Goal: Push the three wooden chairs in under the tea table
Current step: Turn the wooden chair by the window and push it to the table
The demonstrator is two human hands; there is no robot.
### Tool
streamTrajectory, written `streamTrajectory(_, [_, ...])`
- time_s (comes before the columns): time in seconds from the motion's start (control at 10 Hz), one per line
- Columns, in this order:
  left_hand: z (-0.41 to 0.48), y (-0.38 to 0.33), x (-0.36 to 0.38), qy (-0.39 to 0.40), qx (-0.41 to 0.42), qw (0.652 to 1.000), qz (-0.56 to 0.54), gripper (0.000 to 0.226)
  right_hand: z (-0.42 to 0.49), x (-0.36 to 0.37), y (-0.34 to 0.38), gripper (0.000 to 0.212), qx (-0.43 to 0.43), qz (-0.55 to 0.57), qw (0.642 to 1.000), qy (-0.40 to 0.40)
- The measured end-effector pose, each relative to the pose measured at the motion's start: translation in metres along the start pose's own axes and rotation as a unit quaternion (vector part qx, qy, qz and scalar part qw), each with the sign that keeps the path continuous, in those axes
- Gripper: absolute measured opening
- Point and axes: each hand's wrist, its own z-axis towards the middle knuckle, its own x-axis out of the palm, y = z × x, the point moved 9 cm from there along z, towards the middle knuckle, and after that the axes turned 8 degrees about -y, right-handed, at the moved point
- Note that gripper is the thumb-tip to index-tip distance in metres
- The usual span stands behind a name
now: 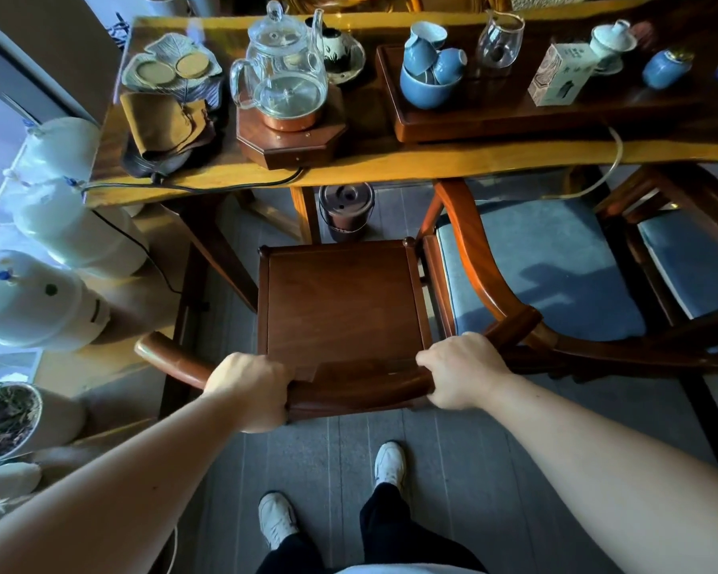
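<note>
A dark wooden chair with a bare seat [340, 300] stands in front of me, its front edge just short of the tea table [390, 165]. Both of my hands grip its curved backrest: my left hand [251, 389] on the left part, my right hand [463, 372] on the right part. To the right stands a second wooden chair with a blue cushion [544, 263], its front under the table edge. A third chair with a blue cushion [693, 258] sits at the far right, partly cut off.
The table carries a glass kettle [282, 72] on a wooden base, blue cups [430, 72], a glass pitcher, a box and a tray. A dark bucket [346, 211] stands on the floor under the table. White jars [38, 300] line the left. A cable hangs off the table.
</note>
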Motion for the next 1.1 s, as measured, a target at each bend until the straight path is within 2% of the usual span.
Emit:
streamTrajectory(0.1, [0.004, -0.019, -0.002, -0.004, 0.011, 1.000, -0.009, 0.020, -0.004, -0.003, -0.017, 0.016, 0.007, -0.019, 1.000, -0.004])
streamTrajectory(0.2, [0.008, -0.007, -0.008, 0.001, -0.005, 1.000, -0.001, 0.021, 0.004, -0.008, -0.014, 0.016, 0.012, -0.020, 1.000, -0.016])
streamTrajectory(0.3, [0.009, 0.007, -0.010, 0.016, -0.010, 1.000, 0.011, 0.031, 0.011, -0.010, -0.004, 0.015, 0.013, -0.019, 1.000, -0.015])
streamTrajectory(0.5, [0.007, 0.007, -0.008, 0.017, -0.004, 1.000, 0.013, 0.032, 0.010, -0.008, -0.002, 0.013, 0.020, -0.007, 1.000, -0.003])
streamTrajectory(0.9, [0.008, 0.010, -0.003, -0.015, -0.006, 1.000, -0.005, 0.020, 0.013, -0.006, -0.001, 0.018, 0.014, -0.018, 1.000, -0.004])
streamTrajectory(1.0, [0.002, 0.009, -0.008, -0.009, -0.011, 0.998, -0.054, 0.028, 0.011, -0.004, -0.002, 0.044, 0.005, -0.011, 1.000, 0.016])
streamTrajectory(1.1, [-0.003, 0.009, -0.015, -0.001, 0.005, 0.996, -0.086, 0.080, 0.012, -0.008, -0.003, 0.097, -0.015, -0.007, 0.998, 0.056])
